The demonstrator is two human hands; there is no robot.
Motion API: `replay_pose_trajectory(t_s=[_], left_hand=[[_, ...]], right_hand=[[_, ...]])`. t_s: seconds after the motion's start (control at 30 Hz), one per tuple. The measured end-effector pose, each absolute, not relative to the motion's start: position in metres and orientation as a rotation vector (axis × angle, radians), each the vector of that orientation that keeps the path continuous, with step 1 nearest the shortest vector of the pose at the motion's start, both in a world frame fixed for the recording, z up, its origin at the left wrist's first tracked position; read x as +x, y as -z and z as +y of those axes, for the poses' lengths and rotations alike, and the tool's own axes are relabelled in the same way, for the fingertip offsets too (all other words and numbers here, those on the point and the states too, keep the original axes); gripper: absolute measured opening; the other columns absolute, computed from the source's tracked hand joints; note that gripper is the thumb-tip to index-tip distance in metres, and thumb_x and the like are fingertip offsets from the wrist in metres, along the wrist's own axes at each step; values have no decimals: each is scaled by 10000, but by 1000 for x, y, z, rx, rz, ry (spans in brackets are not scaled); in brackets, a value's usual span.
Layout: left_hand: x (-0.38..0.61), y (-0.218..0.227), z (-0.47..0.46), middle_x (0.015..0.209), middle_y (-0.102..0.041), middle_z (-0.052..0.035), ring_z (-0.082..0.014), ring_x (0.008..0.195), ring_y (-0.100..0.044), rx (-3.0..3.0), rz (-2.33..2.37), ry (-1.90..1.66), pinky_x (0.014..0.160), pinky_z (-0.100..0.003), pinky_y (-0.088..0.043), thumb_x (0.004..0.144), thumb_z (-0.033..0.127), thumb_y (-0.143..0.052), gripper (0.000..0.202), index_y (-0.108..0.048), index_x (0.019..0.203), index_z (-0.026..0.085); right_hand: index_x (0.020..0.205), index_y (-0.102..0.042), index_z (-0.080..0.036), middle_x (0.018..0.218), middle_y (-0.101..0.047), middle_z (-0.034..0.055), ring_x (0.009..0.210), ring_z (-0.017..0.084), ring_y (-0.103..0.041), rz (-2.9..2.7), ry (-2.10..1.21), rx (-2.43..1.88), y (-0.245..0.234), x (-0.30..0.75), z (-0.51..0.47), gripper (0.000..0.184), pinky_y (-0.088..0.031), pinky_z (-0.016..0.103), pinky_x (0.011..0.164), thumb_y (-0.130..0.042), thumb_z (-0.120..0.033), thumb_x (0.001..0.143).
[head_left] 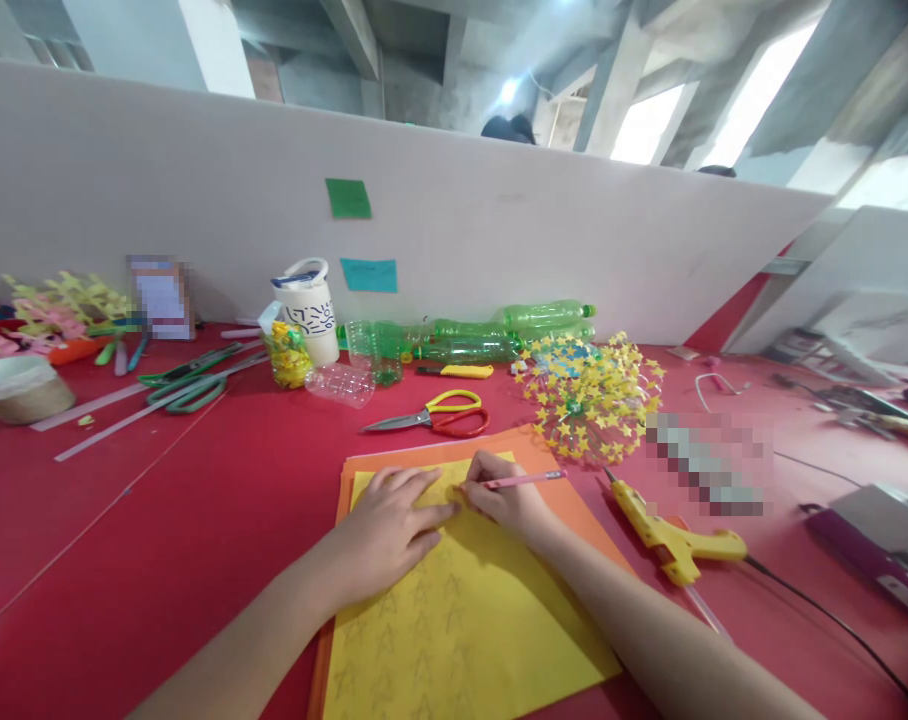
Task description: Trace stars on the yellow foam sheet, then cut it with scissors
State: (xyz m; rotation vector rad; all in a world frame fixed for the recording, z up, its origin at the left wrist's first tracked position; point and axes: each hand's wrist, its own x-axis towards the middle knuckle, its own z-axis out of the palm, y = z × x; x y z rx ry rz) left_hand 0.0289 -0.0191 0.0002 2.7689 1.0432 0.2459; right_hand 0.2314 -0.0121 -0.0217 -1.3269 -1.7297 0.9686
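A yellow sheet (529,640) with rows of pencil-drawn stars lies on orange sheets (544,445) in front of me. My left hand (398,525) rests flat on the yellow sheet, fingers spread. Close to its right, my right hand (503,495) grips a pink pencil (529,480), the tip down near the sheet's upper part. The exact tip is partly hidden by the fingers. Beyond the sheets lie scissors (431,413) with one yellow and one red handle. A bundle of small yellow stars (593,395) stands to the upper right.
A yellow glue gun (675,540) with a black cord lies right of the sheets. Green plastic bottles (476,340), a yellow cutter knife (455,371) and a white tumbler (311,315) line the white partition (454,220). Green-handled scissors (191,392) lie on the red table's left.
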Motion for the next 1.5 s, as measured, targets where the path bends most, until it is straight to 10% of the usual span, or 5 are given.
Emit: replay_pose_trajectory(t_s=[1.5], left_hand=[[29,-2,-19,1337,-381,-21,-273,1164,-343,2791,1009,-249,946,-465,-255,908,348,-406,341,-452,1241,402]], right_hand=[[607,-410,-179,522,-414,-52,487,80,-372,-1834,-834,-1346,22,230,-18,94,-257,182,442,-462,-127,666]])
